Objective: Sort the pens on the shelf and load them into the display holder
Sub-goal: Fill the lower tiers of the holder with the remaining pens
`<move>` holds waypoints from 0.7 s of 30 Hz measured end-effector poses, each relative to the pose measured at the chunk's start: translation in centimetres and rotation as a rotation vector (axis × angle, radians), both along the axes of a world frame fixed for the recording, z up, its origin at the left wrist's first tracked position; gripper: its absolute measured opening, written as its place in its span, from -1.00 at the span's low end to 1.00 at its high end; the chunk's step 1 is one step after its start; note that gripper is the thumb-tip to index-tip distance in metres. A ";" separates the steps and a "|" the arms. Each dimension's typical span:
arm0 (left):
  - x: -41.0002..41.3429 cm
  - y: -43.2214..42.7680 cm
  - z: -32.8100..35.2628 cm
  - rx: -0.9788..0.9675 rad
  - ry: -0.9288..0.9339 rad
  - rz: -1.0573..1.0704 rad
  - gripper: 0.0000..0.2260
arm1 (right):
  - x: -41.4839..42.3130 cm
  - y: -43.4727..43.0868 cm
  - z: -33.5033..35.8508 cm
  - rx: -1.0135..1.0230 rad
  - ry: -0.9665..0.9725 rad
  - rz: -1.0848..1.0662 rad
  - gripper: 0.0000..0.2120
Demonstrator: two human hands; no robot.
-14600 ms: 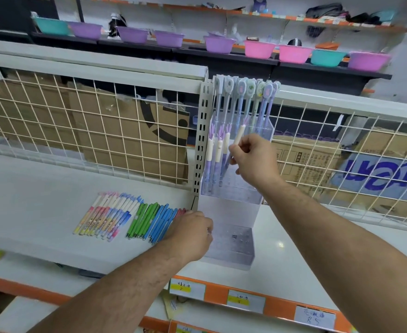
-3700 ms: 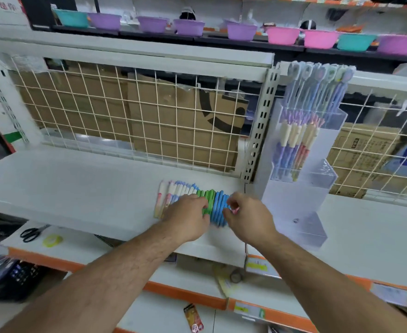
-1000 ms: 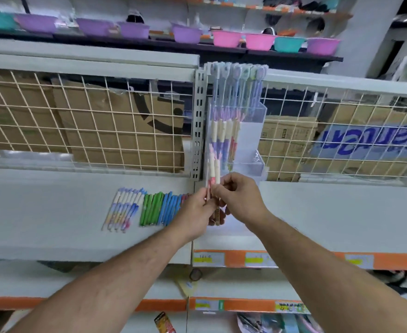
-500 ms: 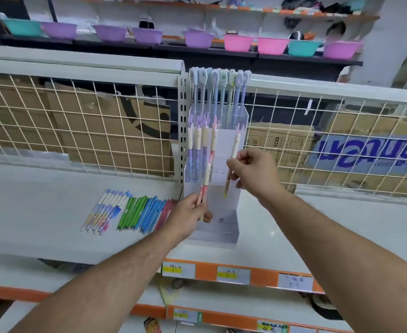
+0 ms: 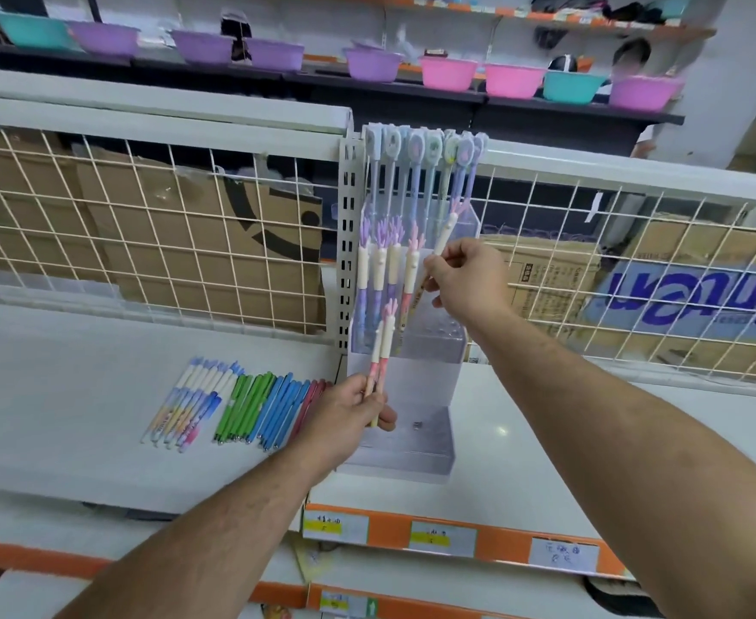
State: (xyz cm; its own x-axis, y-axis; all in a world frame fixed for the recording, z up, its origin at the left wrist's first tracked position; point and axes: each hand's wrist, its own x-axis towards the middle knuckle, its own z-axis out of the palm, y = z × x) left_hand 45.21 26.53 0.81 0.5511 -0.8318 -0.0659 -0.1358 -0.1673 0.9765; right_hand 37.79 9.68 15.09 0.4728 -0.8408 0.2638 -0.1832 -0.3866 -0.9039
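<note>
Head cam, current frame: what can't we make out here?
- Head view: the lower end of the pen in the right hand is hidden by its fingers. Whether it sits in the display holder is unclear.
- Head view: the red pens are partly covered by the left hand, which holds two pens. Their count is unknown.
- Head view: the print on the price labels is too small and blurred to read.

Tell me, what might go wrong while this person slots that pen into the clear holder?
The right hand pinches its pen at a tilt, so it may knock the standing pens in the display holder. The left hand grips two spare pens near their lower ends; they could slip.
</note>
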 end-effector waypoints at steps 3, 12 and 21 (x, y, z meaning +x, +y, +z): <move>0.0 0.1 0.1 -0.004 -0.001 -0.016 -0.88 | 0.4 -0.3 0.0 -0.018 0.011 -0.011 -0.87; -0.3 0.4 0.6 0.004 -0.024 -0.017 -0.88 | 0.8 -0.5 -0.2 -0.087 0.049 -0.045 -0.87; -0.2 0.6 0.7 -0.005 -0.039 -0.032 -0.88 | 0.5 -0.1 -1.7 -0.157 0.268 -0.023 -0.86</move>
State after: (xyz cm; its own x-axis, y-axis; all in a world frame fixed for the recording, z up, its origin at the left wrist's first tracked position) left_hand 44.97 27.16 1.47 0.5260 -0.8495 -0.0408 -0.1788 -0.1574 0.9712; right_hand 38.27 9.56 13.41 0.5239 -0.8111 0.2600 -0.4171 -0.5104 -0.7520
